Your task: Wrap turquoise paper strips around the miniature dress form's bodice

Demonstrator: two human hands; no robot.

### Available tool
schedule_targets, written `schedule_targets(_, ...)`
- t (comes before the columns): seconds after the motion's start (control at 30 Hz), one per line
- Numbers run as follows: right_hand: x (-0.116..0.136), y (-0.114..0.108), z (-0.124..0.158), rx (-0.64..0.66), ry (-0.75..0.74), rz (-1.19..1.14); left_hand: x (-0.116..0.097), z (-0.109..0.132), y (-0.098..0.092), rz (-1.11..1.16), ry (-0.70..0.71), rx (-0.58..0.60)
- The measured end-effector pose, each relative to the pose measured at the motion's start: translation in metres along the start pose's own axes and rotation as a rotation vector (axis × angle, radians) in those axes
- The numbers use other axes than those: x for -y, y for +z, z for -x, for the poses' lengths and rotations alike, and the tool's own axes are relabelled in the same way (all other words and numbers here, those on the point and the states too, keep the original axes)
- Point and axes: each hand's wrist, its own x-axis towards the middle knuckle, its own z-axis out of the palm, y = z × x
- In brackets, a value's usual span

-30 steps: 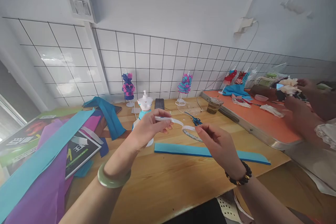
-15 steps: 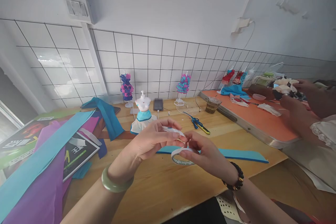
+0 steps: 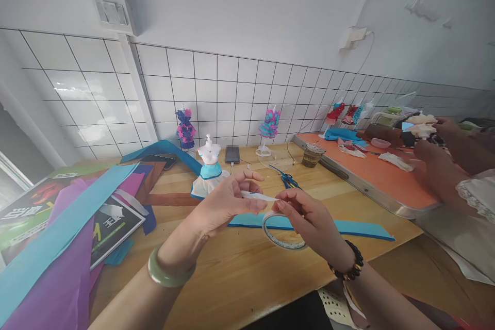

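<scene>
My left hand [image 3: 228, 209] pinches a narrow white strip [image 3: 258, 196] between thumb and fingers. The strip's pointed right end meets the fingertips of my right hand [image 3: 309, 216]. Below those fingers, a roll of white tape [image 3: 284, 243] with print inside its ring hangs tilted above the table. My right hand is closed on the tape near the roll's top. Behind both hands, a long light blue strip with a darker edge [image 3: 363, 229] lies flat. Just beyond my left hand stands a small white dress form [image 3: 209, 154] with a blue and cream skirt.
Blue-handled scissors [image 3: 288, 180] lie behind my right hand, near a brown cup [image 3: 312, 155]. Coloured sheets [image 3: 69, 247] and a board cover the left side. At right, a co-worker's hands [image 3: 441, 157] work over an orange-topped case [image 3: 379, 175]. Two small dressed forms stand by the wall.
The tape roll has dropped and swung slightly right below my right hand, and the white strip has straightened between my hands. At back left, the dark blue sheet has shifted back and right.
</scene>
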Motion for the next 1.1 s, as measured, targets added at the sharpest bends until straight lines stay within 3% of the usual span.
schedule_targets(0.1, -0.002, -0.003, -0.001, -0.083, -0.002, 0.015, -0.001, 0.0, -0.003, 0.02, -0.017, 0.079)
schedule_targets(0.3, -0.006, -0.012, 0.001, -0.134, -0.037, 0.135, -0.002, 0.0, -0.004, -0.097, 0.073, 0.014)
schedule_targets(0.53, -0.014, -0.014, 0.006, -0.188, -0.248, 0.423, -0.003, 0.001, -0.006, 0.009, 0.053, 0.056)
schedule_targets(0.7, -0.02, -0.013, 0.007, -0.205, -0.31, 0.462, -0.003, 0.001, -0.003, -0.049, 0.065, 0.049)
schedule_targets(0.83, -0.016, -0.005, 0.01, -0.188, -0.179, 0.341, -0.002, 0.002, -0.002, -0.095, 0.112, 0.093)
schedule_targets(0.97, -0.013, 0.011, 0.012, -0.127, 0.032, -0.01, 0.002, 0.003, 0.002, -0.15, 0.107, 0.115)
schedule_targets(1.1, -0.022, 0.025, 0.012, -0.112, 0.153, -0.309, 0.01, 0.0, 0.006, -0.176, 0.127, 0.146)
